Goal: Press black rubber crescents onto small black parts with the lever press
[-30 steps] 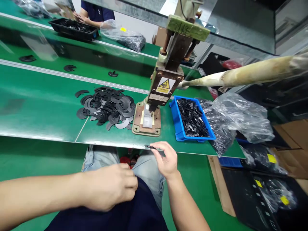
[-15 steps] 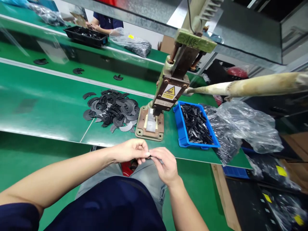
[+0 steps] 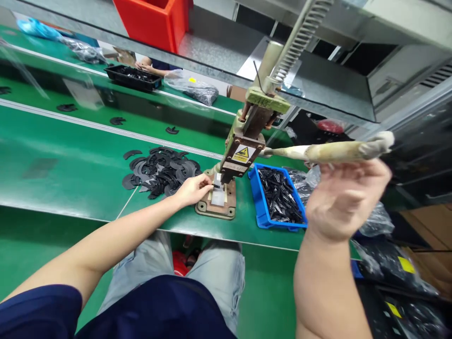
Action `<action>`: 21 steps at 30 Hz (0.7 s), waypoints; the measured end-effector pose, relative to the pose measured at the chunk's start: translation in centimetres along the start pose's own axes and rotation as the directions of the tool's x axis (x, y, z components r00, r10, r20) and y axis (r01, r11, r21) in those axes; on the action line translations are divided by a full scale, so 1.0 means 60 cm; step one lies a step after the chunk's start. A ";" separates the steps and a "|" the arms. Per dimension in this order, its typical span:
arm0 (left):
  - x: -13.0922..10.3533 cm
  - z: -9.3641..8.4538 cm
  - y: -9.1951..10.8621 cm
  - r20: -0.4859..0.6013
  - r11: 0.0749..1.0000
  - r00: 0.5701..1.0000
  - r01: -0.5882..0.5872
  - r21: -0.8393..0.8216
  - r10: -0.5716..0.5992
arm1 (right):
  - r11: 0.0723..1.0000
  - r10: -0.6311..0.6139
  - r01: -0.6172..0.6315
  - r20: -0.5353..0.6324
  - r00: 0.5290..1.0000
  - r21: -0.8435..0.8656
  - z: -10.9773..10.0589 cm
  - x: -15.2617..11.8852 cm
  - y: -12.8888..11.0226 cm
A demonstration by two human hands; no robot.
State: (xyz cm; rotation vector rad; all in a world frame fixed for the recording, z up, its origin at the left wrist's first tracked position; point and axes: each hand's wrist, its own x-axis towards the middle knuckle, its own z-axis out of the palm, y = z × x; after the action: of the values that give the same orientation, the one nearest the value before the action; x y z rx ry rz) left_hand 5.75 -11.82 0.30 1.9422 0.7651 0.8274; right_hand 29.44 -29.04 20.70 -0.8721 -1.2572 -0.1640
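Observation:
My left hand (image 3: 196, 189) pinches a small black part (image 3: 216, 186) over the base plate (image 3: 216, 208) of a hand press (image 3: 243, 141), under its ram. Up at the right, my right hand (image 3: 348, 197) is raised against the underside of the press's wrapped lever (image 3: 332, 151); its fingers are partly curled and blurred, and whether they grip the lever is unclear. Left of the press lies a heap of dark curved pieces (image 3: 158, 169). To the right of the base, a blue bin (image 3: 261, 207) holds many slim black parts.
Dark pieces (image 3: 116, 121) lie on the green strip behind the bench. A red bin (image 3: 151, 21) stands on the metal shelf overhead. Across the line, another person's hands (image 3: 144, 65) are near a black tray (image 3: 132, 84). Plastic bags (image 3: 376, 219) lie at the right.
My hands have parted. The left moved forward to the press base with the small part; the right rose to the lever. The view has shifted, showing more of the red bin.

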 end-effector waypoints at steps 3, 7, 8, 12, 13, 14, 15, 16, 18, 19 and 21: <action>0.030 0.003 -0.008 0.097 0.933 0.976 -0.214 0.290 0.194 | 0.995 -0.007 -0.009 0.163 0.987 0.095 0.029 0.067 -0.027; 0.045 0.005 -0.008 0.241 0.805 0.922 -0.383 0.454 0.303 | 0.996 0.055 -0.075 0.377 0.925 0.039 0.044 0.106 -0.036; 0.047 0.005 -0.007 0.263 0.790 0.911 -0.407 0.458 0.317 | 0.995 0.082 -0.100 0.403 0.912 0.024 0.044 0.111 -0.034; 0.048 0.003 0.001 0.296 0.799 0.894 -0.437 0.413 0.336 | 0.994 0.109 -0.109 0.485 0.868 -0.029 0.038 0.121 -0.032; 0.047 0.002 0.002 0.291 0.808 0.899 -0.426 0.406 0.328 | 0.996 0.092 -0.079 0.510 0.856 -0.047 0.036 0.116 -0.034; 0.046 0.002 0.003 0.282 0.818 0.905 -0.412 0.401 0.318 | 0.998 0.067 -0.048 0.536 0.842 -0.051 0.033 0.106 -0.036; 0.045 0.002 0.003 0.276 0.828 0.910 -0.401 0.393 0.310 | 0.999 0.041 -0.021 0.559 0.828 -0.043 0.029 0.092 -0.038; 0.044 0.002 0.002 0.272 0.837 0.913 -0.393 0.381 0.305 | 1.000 0.015 0.002 0.577 0.816 -0.029 0.025 0.072 -0.039; 0.042 0.003 0.000 0.268 0.851 0.914 -0.388 0.353 0.306 | 0.998 -0.034 0.057 0.582 0.813 -0.021 0.016 0.019 -0.036; 0.041 0.004 -0.001 0.264 0.856 0.914 -0.387 0.343 0.308 | 0.994 -0.061 0.099 0.569 0.820 -0.036 0.012 -0.012 -0.031; 0.040 0.008 -0.001 0.250 0.862 0.921 -0.372 0.343 0.298 | 0.982 -0.102 0.171 0.526 0.844 -0.083 0.005 -0.074 -0.017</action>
State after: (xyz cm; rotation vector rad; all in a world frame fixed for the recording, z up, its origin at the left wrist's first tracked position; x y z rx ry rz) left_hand 7.50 -10.17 0.65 2.5208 0.5023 0.7153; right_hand 27.10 -31.05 17.31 -0.9719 -1.8388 -0.1246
